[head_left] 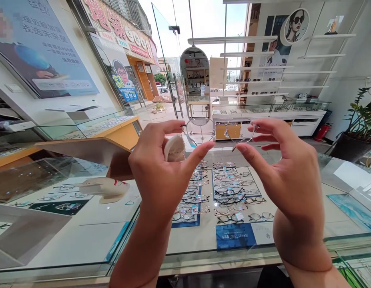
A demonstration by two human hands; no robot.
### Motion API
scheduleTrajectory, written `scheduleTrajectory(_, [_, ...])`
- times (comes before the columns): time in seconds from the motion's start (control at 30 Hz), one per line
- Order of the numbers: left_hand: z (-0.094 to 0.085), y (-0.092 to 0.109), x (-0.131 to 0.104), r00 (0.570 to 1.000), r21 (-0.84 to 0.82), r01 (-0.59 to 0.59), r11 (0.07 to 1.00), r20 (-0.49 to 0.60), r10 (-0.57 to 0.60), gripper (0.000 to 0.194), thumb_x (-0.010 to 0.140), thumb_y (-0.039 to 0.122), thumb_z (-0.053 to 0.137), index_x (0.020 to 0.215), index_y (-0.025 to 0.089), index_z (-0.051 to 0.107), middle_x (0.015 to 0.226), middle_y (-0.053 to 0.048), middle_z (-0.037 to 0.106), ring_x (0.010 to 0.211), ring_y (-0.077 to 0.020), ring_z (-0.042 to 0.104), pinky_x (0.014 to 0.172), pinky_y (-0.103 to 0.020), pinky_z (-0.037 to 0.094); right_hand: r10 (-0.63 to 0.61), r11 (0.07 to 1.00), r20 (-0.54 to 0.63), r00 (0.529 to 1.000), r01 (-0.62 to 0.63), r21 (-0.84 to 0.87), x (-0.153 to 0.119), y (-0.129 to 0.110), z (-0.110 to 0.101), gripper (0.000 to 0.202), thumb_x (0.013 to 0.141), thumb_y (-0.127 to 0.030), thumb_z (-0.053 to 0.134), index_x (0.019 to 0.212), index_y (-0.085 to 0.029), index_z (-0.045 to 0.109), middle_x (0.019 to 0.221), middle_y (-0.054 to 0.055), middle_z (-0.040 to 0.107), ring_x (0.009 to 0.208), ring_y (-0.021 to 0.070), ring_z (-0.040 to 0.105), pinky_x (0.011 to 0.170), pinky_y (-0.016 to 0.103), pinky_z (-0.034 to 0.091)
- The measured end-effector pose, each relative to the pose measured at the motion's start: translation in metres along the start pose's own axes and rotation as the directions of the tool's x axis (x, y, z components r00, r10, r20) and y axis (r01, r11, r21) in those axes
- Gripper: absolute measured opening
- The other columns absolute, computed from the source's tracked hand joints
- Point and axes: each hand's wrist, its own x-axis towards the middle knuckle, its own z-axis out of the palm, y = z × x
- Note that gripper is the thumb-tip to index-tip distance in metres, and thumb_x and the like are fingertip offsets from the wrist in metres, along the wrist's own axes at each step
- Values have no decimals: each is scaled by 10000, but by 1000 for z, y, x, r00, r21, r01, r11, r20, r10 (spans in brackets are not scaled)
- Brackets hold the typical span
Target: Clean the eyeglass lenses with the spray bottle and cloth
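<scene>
I hold a pair of thin-rimmed clear eyeglasses [226,131] up in front of me, above the glass counter. My left hand [155,172] is closed at the left end of the frame, its index finger on the hinge and its thumb near the lower rim. A crumpled off-white cloth [175,149] is tucked in that same hand. At the other end, my right hand [293,172] has the frame between thumb and fingers. Below them, rows of eyeglass frames [229,191] lie inside the display case.
The glass counter [200,258] spans the front. On its left lies a beige object with red marks [104,187], near a brown panel [83,150]. An oval mirror [195,84] stands beyond. Shelves with sunglasses [263,93] are behind at right, plus a potted plant [362,116].
</scene>
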Motion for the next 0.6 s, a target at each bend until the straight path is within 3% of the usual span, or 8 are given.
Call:
scheduleTrajectory(0.3, [5, -3, 1, 998, 37, -35, 999, -59, 37, 491, 895, 660, 921, 1186, 288, 787, 1158, -60, 830, 1116, -313, 784, 949, -455, 641, 57, 998, -39, 998, -56, 39, 3, 2, 2, 405, 1049, -522, 763, 1411, -342, 732, 1328, 110, 835, 1158, 375, 817, 925, 528, 685])
scheduleTrajectory(0.6, [27, -22, 4, 999, -30, -10, 1000, -53, 9, 498, 905, 634, 924, 1190, 257, 769, 1138, -78, 802, 1128, -317, 771, 984, -477, 626, 80, 992, -63, 995, -74, 100, 13, 19, 26, 498, 1021, -596, 767, 1393, -268, 714, 1305, 136, 830, 1137, 328, 811, 906, 482, 681])
